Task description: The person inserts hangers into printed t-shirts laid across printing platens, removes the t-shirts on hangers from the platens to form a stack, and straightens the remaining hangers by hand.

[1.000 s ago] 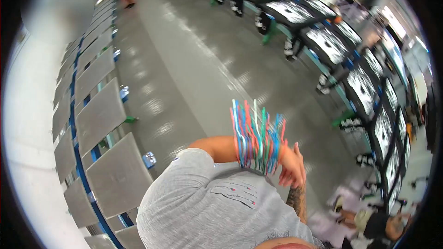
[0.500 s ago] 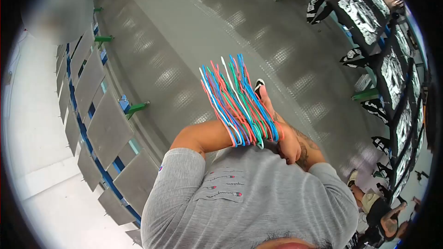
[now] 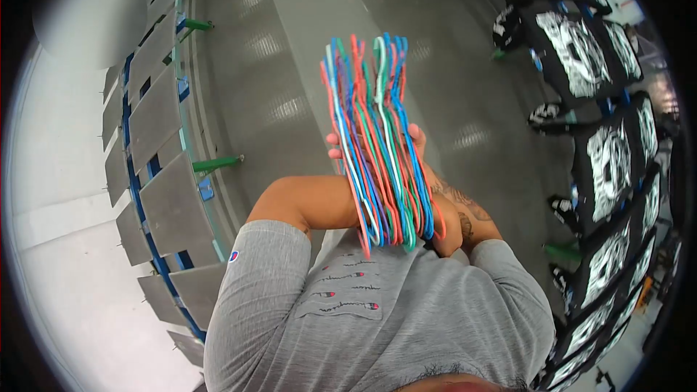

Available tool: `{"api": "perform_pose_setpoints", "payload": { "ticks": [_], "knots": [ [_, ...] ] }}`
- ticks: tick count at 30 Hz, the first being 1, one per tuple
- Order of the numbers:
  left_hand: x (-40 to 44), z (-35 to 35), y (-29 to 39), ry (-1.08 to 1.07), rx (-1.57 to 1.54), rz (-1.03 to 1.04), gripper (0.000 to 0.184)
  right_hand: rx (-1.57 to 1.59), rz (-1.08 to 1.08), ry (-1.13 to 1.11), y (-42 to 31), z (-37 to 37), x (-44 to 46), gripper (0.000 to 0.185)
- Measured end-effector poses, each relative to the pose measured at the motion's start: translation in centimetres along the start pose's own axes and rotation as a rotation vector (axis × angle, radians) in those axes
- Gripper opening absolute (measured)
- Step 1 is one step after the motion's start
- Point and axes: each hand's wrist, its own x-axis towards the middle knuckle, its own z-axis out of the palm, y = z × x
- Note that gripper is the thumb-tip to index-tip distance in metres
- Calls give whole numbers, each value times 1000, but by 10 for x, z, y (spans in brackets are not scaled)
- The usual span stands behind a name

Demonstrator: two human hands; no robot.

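A bundle of red, blue, green, white and purple cords hangs in long loops around my left wrist. My left hand sticks out to the right of the loops, bent downward, its fingers mostly hidden. Behind the bundle is my right hand, at the end of the tattooed forearm. Its thumb shows at the right side of the cords and its fingertips at the left side, wrapped round them. The upper ends of the loops stand above this hand.
Grey flat boards on a blue rail line the left side, with green brackets jutting toward the grey floor. Along the right stand boards bearing black garments with white prints. A white wall is at far left.
The view has turned and tilted down. The cords have straightened into a longer bundle, and my right hand has moved behind them and closed round them. The distant person has left the view.
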Motion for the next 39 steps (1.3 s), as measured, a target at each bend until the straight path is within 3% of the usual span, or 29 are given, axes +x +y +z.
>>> {"api": "perform_pose_setpoints", "payload": {
  "ticks": [5, 7, 9, 12, 15, 21, 22, 25, 28, 29, 32, 34, 36, 37, 39],
  "knots": [
    [-103, -63, -76, 90, 123, -87, 21, -179, 52, -82, -109, -16, 88, 93],
    [-150, -92, -100, 137, 200, -130, 20, -207, 110, -23, -141, -15, 109, 91],
    [-201, -119, -123, 241, 256, -175, 20, -318, 21, 27, -169, -23, 147, 85],
    [-272, -153, -152, 435, 298, -145, 19, -297, 74, 258, -214, -16, 212, 72],
    [-354, -182, -186, 714, 317, -75, 18, -338, -37, 243, -248, -37, 261, 63],
    [-548, -257, -275, 1224, 181, 112, 16, -322, -82, 113, -334, -82, 345, 69],
    [-579, -274, -286, 1284, 66, 168, 16, -345, -70, 86, -354, -92, 363, 68],
    [-681, -325, -315, 1126, -899, 426, 37, -489, 10, 103, -421, -127, 428, 68],
    [-740, -364, -369, 780, -1005, 952, 60, -530, 64, 65, -491, -175, 501, 72],
    [-756, -369, -374, 881, -1095, 1108, 83, -608, 75, 11, -513, -178, 533, 66],
    [-818, -403, -393, 693, -1090, 1495, 92, -746, 146, -116, -569, -188, 628, 58],
    [-861, -421, -397, 1125, -972, 1303, 95, -787, 234, -158, -593, -196, 689, 56],
    [-907, -435, -389, 1404, -780, 1070, 88, -800, 333, -178, -606, -207, 746, 55],
    [-918, -433, -398, 1466, -813, 1074, 72, -798, 372, -183, -612, -215, 770, 54],
    [-954, -439, -415, 1428, -951, 1084, 75, -804, 428, -187, -625, -236, 810, 53]
  ]
}}
